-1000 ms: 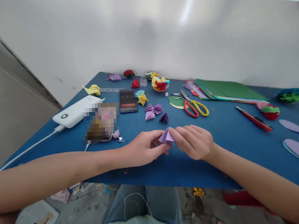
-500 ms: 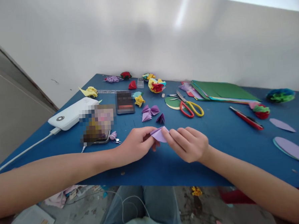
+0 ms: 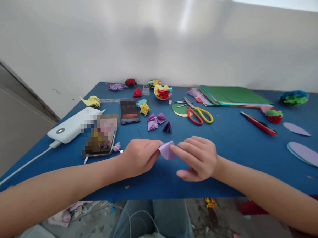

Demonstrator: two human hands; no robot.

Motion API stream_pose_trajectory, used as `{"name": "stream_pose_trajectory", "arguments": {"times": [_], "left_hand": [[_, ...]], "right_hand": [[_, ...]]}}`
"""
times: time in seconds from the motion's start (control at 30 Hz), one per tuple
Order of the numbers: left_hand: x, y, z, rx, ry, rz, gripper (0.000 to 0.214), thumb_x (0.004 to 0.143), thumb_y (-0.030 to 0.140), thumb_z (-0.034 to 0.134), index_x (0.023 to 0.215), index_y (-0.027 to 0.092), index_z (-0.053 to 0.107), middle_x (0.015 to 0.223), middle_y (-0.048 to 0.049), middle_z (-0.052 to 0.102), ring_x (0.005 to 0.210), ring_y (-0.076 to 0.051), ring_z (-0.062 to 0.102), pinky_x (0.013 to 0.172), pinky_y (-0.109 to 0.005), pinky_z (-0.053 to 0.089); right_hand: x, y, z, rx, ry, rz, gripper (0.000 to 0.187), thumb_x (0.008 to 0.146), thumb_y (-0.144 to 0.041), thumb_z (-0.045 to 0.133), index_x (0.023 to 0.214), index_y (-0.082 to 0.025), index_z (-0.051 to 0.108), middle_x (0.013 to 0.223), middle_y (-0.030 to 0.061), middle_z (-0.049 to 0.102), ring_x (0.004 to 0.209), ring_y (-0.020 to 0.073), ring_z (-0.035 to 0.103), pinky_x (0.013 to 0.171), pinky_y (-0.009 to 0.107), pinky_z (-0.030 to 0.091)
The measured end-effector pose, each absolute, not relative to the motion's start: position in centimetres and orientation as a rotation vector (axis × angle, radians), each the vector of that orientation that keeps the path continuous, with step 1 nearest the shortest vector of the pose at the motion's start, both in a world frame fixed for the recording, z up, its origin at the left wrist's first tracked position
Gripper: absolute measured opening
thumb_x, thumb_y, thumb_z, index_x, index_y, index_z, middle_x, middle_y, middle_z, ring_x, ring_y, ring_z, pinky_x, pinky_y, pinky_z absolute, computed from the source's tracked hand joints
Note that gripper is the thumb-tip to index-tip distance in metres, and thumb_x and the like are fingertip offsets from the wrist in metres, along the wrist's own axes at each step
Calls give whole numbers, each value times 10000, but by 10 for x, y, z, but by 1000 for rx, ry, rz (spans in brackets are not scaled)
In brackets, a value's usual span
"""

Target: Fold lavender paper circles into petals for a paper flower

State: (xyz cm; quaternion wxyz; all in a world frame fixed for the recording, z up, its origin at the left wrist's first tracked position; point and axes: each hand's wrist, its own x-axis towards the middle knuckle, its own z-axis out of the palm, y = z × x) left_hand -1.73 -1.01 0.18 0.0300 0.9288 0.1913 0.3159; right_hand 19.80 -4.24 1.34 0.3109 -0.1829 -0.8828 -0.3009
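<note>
My left hand (image 3: 142,157) pinches a folded piece of lilac paper (image 3: 167,152) by its left edge, above the front of the blue table (image 3: 162,182). The index fingertip of my right hand (image 3: 199,157) touches the paper's right side, while its thumb hangs apart below and the other fingers are half curled. Just beyond my hands lie several folded lilac and purple paper pieces (image 3: 152,125), with a darker purple folded piece (image 3: 167,127) beside them. Scissors (image 3: 198,115) with one red and one yellow handle rest farther back.
At left are a white power bank (image 3: 74,125) with a cable, a phone (image 3: 103,136) and a second dark device (image 3: 130,111). Coloured paper sheets (image 3: 235,94) and a red utility knife (image 3: 259,123) lie at right, near lilac paper ovals (image 3: 310,155). Paper flowers (image 3: 163,93) stand along the back.
My right thumb has come away from the paper, leaving the index finger against it. My left hand has turned more knuckles-up, and the lilac paper sits slightly lower. The view has shifted a little.
</note>
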Motion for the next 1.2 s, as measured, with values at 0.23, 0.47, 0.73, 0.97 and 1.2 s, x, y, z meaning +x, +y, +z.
{"name": "stream_pose_trajectory", "arguments": {"times": [0.23, 0.47, 0.73, 0.97, 1.2], "left_hand": [[-16, -10, 5, 3233, 461, 1018, 190, 873, 159, 362, 802, 118, 534, 658, -57, 632, 573, -154, 592, 533, -253, 434], [-15, -10, 2, 3050, 662, 843, 239, 893, 194, 322, 774, 145, 523, 637, -21, 594, 559, -134, 546, 503, -244, 355], [-14, -12, 8, 2615, 694, 629, 215, 908, 200, 276, 764, 169, 432, 645, 10, 497, 558, -110, 464, 555, -217, 339], [-15, -12, 7, 2575, 671, 617, 220, 915, 210, 267, 777, 165, 432, 656, 11, 480, 561, -108, 446, 552, -215, 324], [-14, -12, 9, 2484, 666, 644, 286, 933, 251, 271, 710, 165, 428, 609, 24, 451, 542, -91, 430, 543, -206, 319]], "right_hand": [[189, -40, 15, -887, -2180, 232, 191, 852, -279, 477, 985, -157, 538, 868, 68, 590, 771, 144, 537, 694, 272, 445], [193, -28, 9, -818, -2417, 462, 243, 920, -253, 351, 889, -149, 569, 752, 33, 614, 667, 106, 539, 633, 213, 413], [193, -27, 4, -876, -2418, 482, 217, 914, -293, 385, 853, -171, 554, 656, -4, 589, 582, 88, 528, 571, 183, 392], [193, -28, 4, -907, -2396, 531, 192, 903, -291, 411, 843, -174, 551, 650, -12, 594, 571, 78, 532, 565, 172, 393], [193, -29, 6, -899, -2398, 525, 192, 904, -283, 408, 834, -174, 550, 645, -13, 598, 573, 75, 540, 568, 168, 403]]}}
